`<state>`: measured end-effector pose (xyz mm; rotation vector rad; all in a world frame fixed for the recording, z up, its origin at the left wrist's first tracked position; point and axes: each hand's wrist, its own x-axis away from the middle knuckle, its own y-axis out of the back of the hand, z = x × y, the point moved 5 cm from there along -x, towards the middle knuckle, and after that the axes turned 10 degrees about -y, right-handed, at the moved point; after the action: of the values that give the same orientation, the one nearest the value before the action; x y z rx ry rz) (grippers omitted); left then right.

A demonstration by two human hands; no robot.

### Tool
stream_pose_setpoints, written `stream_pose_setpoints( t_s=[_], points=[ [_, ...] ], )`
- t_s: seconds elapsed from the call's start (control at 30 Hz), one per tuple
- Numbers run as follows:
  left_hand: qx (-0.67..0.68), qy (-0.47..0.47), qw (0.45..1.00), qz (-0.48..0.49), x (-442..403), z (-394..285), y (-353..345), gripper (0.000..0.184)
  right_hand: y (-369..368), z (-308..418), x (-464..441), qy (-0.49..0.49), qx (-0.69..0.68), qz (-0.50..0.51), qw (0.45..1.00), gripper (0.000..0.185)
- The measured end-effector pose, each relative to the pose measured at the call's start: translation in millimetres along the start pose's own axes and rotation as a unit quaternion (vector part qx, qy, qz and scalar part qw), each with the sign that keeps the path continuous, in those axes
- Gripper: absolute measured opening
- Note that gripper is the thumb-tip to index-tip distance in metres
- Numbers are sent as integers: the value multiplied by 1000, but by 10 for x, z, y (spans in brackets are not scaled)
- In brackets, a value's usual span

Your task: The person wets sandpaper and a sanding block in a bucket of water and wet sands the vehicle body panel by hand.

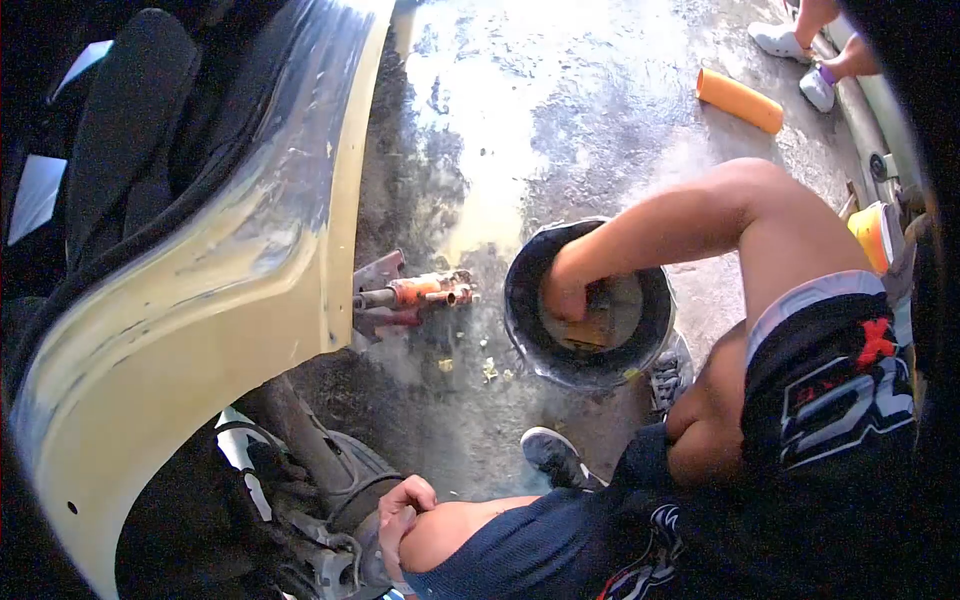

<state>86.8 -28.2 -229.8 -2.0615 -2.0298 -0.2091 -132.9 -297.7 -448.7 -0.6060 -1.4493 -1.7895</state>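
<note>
My right hand (567, 298) reaches down inside a black bucket (518, 340) of cloudy water. Its fingers are bent together beside a brownish block (590, 327); what they grip is partly hidden. At the bottom, my left hand (400, 505) rests against my bare knee (450, 530) with its fingers curled in and nothing visible in them. A cream and grey sanded car body panel (200, 330) fills the left side, next to that knee.
An orange jack-like tool (420, 290) lies between panel and bucket. My shoe (555, 455) stands below the bucket. An orange tube (740, 100) lies on the wet, stained floor. Another person's feet (780, 42) show at the top right. An orange-yellow container (872, 236) sits by the right wall.
</note>
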Motion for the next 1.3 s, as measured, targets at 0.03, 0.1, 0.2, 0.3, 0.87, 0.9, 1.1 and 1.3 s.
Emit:
stream_pose_setpoints(
  t_s=[0.03,0.1,0.2,0.3,0.87,0.9,1.1,1.3],
  points=[
    [17,-7,1000,-12,114,65,127,42,101,85,104,34,11,20,999,40],
    [29,-17,998,-46,311,161,312,41,265,168,380,-3,-81,73,994,42],
    [-30,-18,993,-112,347,-32,157,43,258,139,419,-59,-143,68,986,46],
    [-92,-41,981,-168,36,-439,-462,47,376,161,346,-58,-115,124,984,50],
    [-136,101,985,8,95,-56,150,60,4,-152,-919,-92,-5,-19,996,32],
    [-201,182,963,-15,180,-78,276,52,136,-83,-753,-78,-1,-41,996,31],
    [-261,109,933,-224,479,-545,101,23,1477,104,1371,-44,-263,-305,915,18],
    [-459,38,869,-180,-30,-1079,-577,10,2522,-307,2039,116,-275,-694,655,16]
  ],
)
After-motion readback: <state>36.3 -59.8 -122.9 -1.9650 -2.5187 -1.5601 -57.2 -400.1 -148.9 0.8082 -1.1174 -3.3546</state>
